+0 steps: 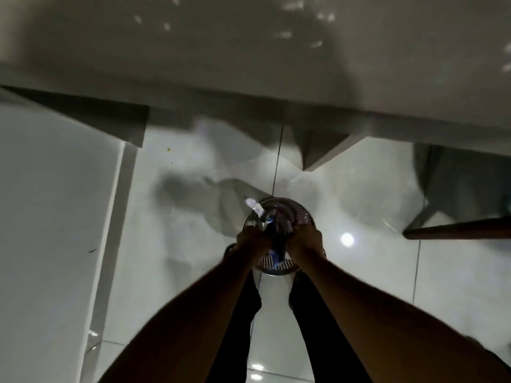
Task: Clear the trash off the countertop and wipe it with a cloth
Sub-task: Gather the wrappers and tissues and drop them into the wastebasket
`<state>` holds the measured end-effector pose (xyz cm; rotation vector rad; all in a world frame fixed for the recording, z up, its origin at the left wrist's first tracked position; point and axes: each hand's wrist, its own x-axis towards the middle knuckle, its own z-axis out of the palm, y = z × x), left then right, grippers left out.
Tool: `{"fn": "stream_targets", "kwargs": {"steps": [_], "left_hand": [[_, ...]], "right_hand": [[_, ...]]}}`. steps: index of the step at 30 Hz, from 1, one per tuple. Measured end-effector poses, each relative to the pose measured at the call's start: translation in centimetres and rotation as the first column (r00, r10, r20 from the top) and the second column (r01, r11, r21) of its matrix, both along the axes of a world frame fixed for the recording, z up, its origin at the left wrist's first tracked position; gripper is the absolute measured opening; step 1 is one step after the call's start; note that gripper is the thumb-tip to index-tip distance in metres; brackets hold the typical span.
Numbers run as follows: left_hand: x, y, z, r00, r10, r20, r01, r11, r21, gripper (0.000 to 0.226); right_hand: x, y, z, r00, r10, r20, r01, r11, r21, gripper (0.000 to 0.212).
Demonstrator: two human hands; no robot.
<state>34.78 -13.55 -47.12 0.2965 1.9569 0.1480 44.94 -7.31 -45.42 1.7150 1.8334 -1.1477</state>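
A round metal mesh trash bin (305, 214) stands on the floor straight below me. Both arms reach down over its mouth. My left hand (253, 239) and my right hand (305, 240) are closed side by side on a bunch of trash (276, 230), dark and blue wrappers pressed together above the bin's opening. A crumpled clear plastic piece (254, 204) sticks up from the bunch at the bin's far left rim. The picture is blurred, so single items in the bunch are hard to tell apart.
The grey countertop (249, 51) spans the top of the view, with small pale specks on its far part. A white cabinet (41, 217) stands at the left. A dark wooden edge (456, 230) juts in at the right. Glossy white floor tiles (179, 217) surround the bin.
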Motion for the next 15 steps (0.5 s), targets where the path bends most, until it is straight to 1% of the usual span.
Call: {"fn": "stream_targets", "kwargs": {"steps": [1, 2, 3, 4, 5, 6, 7, 8, 9, 10, 11, 13, 15], "left_hand": [[0.5, 0.0, -1.5, 0.991, 0.119, 0.068, -0.123, 0.991, 0.051, 0.046], [1.0, 0.1, -2.9, 0.972, 0.199, 0.122, -0.209, 0.975, 0.074, 0.049], [1.2, 0.2, -3.5, 0.948, 0.242, 0.205, -0.263, 0.961, 0.082, 0.048], [1.4, 0.3, -4.2, 0.901, 0.302, 0.312, -0.341, 0.936, 0.08, 0.043], [1.4, 0.3, -4.7, 0.869, 0.32, 0.377, -0.375, 0.924, 0.081, 0.036], [1.2, 0.4, -4.8, 0.882, 0.305, 0.359, -0.36, 0.928, 0.096, 0.031], [0.6, 0.6, -4.6, 0.924, 0.267, 0.272, -0.302, 0.949, 0.094, 0.028], [0.1, 0.5, -4.1, 0.976, 0.164, 0.143, -0.179, 0.979, 0.101, 0.028], [-0.6, 0.4, -3.4, 1.0, 0.008, 0.016, -0.01, 0.994, 0.11, 0.029], [-1.2, 0.2, -2.4, 0.991, -0.11, -0.078, 0.119, 0.985, 0.124, 0.027], [-1.7, 0.1, -0.8, 0.973, -0.177, -0.148, 0.199, 0.968, 0.151, 0.026], [-2.3, -0.3, 2.7, 0.947, -0.219, -0.235, 0.274, 0.932, 0.238, 0.033], [-2.6, -0.9, 6.7, 0.926, -0.255, -0.279, 0.336, 0.895, 0.295, 0.031]], "right_hand": [[0.3, 0.0, -1.6, 0.998, -0.066, 0.016, 0.067, 0.998, -0.023, 0.031], [0.5, -0.1, -3.1, 0.99, -0.142, 0.015, 0.142, 0.989, -0.05, 0.035], [0.6, -0.1, -4.1, 0.978, -0.209, 0.002, 0.208, 0.973, -0.1, 0.039], [0.6, -0.2, -4.9, 0.96, -0.277, -0.029, 0.268, 0.948, -0.169, 0.041], [0.7, -0.2, -5.3, 0.937, -0.343, -0.067, 0.32, 0.919, -0.23, 0.041], [0.8, -0.2, -5.6, 0.92, -0.381, -0.094, 0.347, 0.901, -0.26, 0.041], [0.9, 0.0, -5.6, 0.923, -0.373, -0.096, 0.339, 0.905, -0.256, 0.042], [1.0, 0.1, -5.4, 0.94, -0.332, -0.079, 0.307, 0.924, -0.23, 0.042], [0.9, 0.3, -5.1, 0.956, -0.286, -0.059, 0.27, 0.942, -0.197, 0.037], [0.7, 0.4, -4.7, 0.969, -0.242, -0.049, 0.231, 0.959, -0.161, 0.032], [0.5, 0.5, -3.9, 0.978, -0.201, -0.052, 0.193, 0.973, -0.126, 0.029], [-0.3, 0.6, -1.7, 0.989, -0.123, -0.08, 0.119, 0.991, -0.055, 0.026], [-1.0, 0.5, 1.3, 0.986, -0.042, -0.162, 0.048, 0.998, 0.032, 0.028]]}}
